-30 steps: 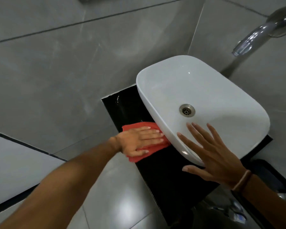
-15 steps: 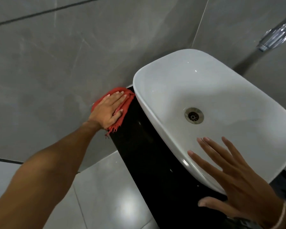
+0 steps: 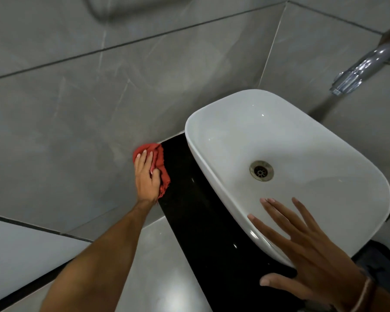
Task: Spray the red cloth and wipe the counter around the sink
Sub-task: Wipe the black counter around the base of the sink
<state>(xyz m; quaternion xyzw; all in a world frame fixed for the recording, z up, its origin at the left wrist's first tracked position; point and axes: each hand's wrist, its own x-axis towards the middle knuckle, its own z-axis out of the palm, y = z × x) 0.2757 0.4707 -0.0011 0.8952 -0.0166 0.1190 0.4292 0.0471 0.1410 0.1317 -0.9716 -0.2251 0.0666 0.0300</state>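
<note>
Here, listed by size, taking your cloth-holding left hand as the reference.

Wall (image 3: 81,109): grey tiles with dark grout lines, directly beyond and to the left of your grip; the cloth's far edge meets it.

Sink (image 3: 212,176): white vessel basin, rounded rectangle, to the right of your grip and sitting on the counter. Metal drain (image 3: 261,170) in its floor.

Counter (image 3: 189,210): glossy black slab, immediately right of your grip, running from the wall toward you under the sink.

Right hand (image 3: 313,255): flat, fingers spread wide, holding nothing; palm over the sink's near rim, thumb over the black counter. A band (image 3: 366,293) circles the wrist.

Faucet (image 3: 365,68): chrome spout, far right of your grip, above the basin's far side.

Left hand (image 3: 147,176): fingers curled down onto the red cloth, pressing it at the counter's far left corner.

Red cloth (image 3: 161,163): bunched under your left hand, frayed edge on the right, lying on the counter's left edge where it joins the wall, apart from the sink.
</note>
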